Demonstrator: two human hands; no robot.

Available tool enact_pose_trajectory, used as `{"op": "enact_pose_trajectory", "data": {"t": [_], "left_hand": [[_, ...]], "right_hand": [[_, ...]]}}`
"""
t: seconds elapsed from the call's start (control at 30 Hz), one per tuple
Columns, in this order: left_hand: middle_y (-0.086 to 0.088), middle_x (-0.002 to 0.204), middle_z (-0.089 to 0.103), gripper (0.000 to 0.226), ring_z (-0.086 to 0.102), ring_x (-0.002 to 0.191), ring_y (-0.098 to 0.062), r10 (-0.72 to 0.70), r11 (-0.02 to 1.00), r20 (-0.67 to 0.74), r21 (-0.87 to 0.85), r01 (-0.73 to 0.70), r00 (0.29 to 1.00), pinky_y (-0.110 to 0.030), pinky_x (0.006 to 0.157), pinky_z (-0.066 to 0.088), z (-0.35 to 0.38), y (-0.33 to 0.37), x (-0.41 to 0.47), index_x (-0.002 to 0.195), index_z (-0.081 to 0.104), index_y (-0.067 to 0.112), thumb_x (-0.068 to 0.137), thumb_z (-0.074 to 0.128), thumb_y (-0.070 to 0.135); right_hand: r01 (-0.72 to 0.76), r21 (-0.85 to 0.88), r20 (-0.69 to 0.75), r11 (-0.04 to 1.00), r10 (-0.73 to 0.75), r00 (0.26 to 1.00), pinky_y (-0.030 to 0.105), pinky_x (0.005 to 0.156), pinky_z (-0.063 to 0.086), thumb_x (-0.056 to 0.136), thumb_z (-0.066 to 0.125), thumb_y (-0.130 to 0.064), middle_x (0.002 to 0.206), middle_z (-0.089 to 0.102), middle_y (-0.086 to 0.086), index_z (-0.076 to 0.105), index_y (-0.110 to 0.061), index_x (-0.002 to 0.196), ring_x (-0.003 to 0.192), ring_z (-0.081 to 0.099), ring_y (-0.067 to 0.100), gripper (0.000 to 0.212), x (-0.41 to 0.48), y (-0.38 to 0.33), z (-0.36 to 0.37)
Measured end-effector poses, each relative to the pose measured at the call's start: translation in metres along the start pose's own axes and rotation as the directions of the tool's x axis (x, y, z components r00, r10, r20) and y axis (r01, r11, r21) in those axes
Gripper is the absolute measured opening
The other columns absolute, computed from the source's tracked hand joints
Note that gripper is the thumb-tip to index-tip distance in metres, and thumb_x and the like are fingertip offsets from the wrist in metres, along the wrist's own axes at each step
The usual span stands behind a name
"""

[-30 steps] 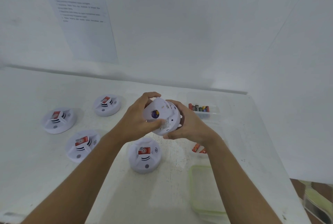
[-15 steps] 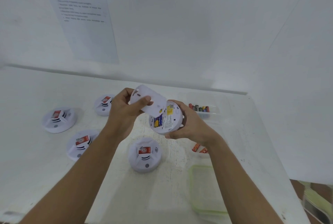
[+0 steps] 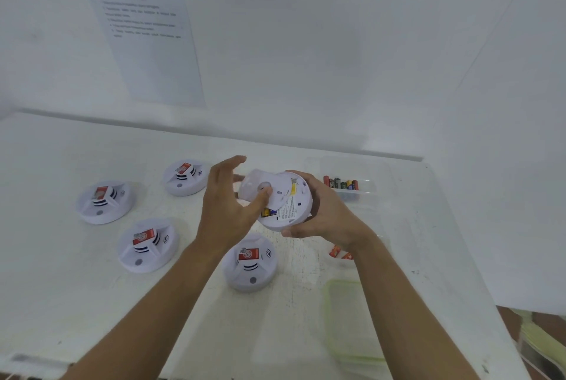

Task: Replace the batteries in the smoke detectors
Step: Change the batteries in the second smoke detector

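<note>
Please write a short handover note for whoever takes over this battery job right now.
Left hand pinches the round white plastic back cover, partly lifted off the detector.
Right hand grips the round white smoke detector, batteries showing inside.
Four more detectors lie on the white table; spare batteries sit in the clear plastic tray.
Done: cover opened. Left: swap batteries, close, then the others.

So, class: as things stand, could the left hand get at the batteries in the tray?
Probably not easily. The left hand holds the cover, and the detector, gripped by the right hand, sits between it and the batteries at the far right.
</note>
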State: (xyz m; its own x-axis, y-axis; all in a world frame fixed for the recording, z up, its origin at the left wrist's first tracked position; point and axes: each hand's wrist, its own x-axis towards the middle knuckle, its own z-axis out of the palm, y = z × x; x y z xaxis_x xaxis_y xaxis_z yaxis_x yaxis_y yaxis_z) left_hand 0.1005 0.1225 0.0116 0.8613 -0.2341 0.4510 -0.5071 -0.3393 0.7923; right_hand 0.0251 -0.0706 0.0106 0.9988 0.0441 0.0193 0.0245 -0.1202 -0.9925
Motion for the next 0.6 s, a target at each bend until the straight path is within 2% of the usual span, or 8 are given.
{"op": "enact_pose_trajectory", "data": {"t": [0.07,0.1,0.2,0.37,0.43,0.5,0.6], "left_hand": [[0.008,0.133,0.046,0.041,0.048,0.116,0.002,0.127,0.991,0.058,0.037,-0.130,0.990,-0.007,0.085,0.042,0.000,-0.006,0.002,0.126,0.057,0.027,0.089,0.068,0.038],[0.007,0.136,0.047,0.032,0.047,0.119,-0.001,0.179,0.980,0.105,0.064,-0.186,0.978,-0.006,0.087,0.039,-0.002,-0.007,0.003,0.122,0.063,0.027,0.092,0.061,0.038],[0.013,0.133,0.051,0.035,0.048,0.121,-0.006,0.272,0.950,0.229,0.089,-0.299,0.935,-0.016,0.092,0.043,-0.007,-0.011,0.006,0.120,0.069,0.027,0.094,0.048,0.041],[0.009,0.144,0.046,0.051,0.038,0.128,-0.011,0.261,0.940,0.438,0.088,-0.330,0.860,-0.019,0.100,0.031,-0.015,-0.012,0.008,0.135,0.056,0.032,0.085,0.051,0.044],[0.006,0.140,0.052,0.055,0.039,0.124,-0.009,0.253,0.931,0.467,0.122,-0.345,0.847,-0.026,0.101,0.033,-0.017,-0.011,0.010,0.133,0.058,0.031,0.081,0.054,0.047],[0.011,0.131,0.055,0.056,0.042,0.121,-0.008,0.233,0.929,0.472,0.150,-0.338,0.850,-0.032,0.101,0.037,-0.019,-0.008,0.013,0.130,0.059,0.035,0.077,0.057,0.053],[0.016,0.120,0.053,0.072,0.045,0.112,-0.003,0.168,0.939,0.478,0.188,-0.287,0.862,-0.025,0.094,0.041,-0.022,-0.005,0.016,0.132,0.057,0.032,0.069,0.058,0.065]], "right_hand": [[-0.005,0.008,0.003,1.000,0.005,1.000,0.046,0.082,0.061,0.062,0.091,0.003,0.134,0.058,0.001,0.050,-0.026,0.140,0.126,0.056,0.027,0.093,0.000,0.000,0.000],[-0.005,0.014,0.005,1.000,0.005,1.000,0.046,0.082,0.061,0.062,0.091,0.003,0.134,0.058,0.001,0.050,-0.026,0.140,0.127,0.056,0.027,0.093,0.000,-0.001,0.000],[0.008,0.027,0.004,1.000,-0.008,1.000,0.045,0.084,0.060,0.063,0.090,0.003,0.132,0.059,0.004,0.050,-0.026,0.140,0.126,0.056,0.029,0.091,0.000,-0.001,-0.001],[0.006,0.012,0.005,1.000,-0.007,1.000,0.051,0.087,0.060,0.065,0.091,0.000,0.133,0.059,0.002,0.050,-0.027,0.141,0.125,0.056,0.030,0.090,-0.003,-0.002,-0.005],[0.002,0.002,0.002,1.000,-0.002,1.000,0.045,0.083,0.061,0.065,0.091,0.001,0.133,0.059,0.000,0.049,-0.028,0.141,0.124,0.057,0.027,0.091,-0.004,-0.002,-0.006],[-0.001,-0.001,0.000,1.000,0.001,1.000,0.042,0.078,0.061,0.065,0.091,0.003,0.133,0.058,-0.001,0.049,-0.027,0.141,0.124,0.056,0.026,0.092,-0.006,-0.001,-0.006],[-0.001,-0.026,0.001,1.000,0.001,1.000,0.045,0.081,0.062,0.063,0.092,0.002,0.134,0.057,-0.003,0.048,-0.027,0.142,0.125,0.056,0.026,0.094,-0.006,-0.001,-0.005]]}}
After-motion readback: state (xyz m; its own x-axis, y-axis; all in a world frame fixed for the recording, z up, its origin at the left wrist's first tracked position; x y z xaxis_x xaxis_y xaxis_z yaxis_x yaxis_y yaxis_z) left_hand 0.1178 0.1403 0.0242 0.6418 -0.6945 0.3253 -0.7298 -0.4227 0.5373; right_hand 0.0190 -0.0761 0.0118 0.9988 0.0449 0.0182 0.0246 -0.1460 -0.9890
